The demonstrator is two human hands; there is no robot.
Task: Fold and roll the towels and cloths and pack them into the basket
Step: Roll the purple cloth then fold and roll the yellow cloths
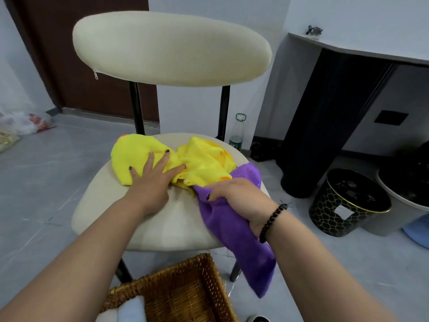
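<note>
The right hand [241, 201] has its grip bunched on a soft purple cloth [241, 240] draping off the chair seat's [111, 214] right edge. The left hand [151, 180] presses flat, fingers spread, on crumpled yellow fleecy cloth [202, 163] mid-seat. A wicker basket [185, 289] sits below the front edge.

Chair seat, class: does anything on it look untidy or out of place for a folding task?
Yes. The purple cloth hangs off the seat's front right edge, gripped by the right hand. The yellow cloth lies crumpled under the flat left hand. Neither is folded; the basket holds only light-coloured cloths.
</note>
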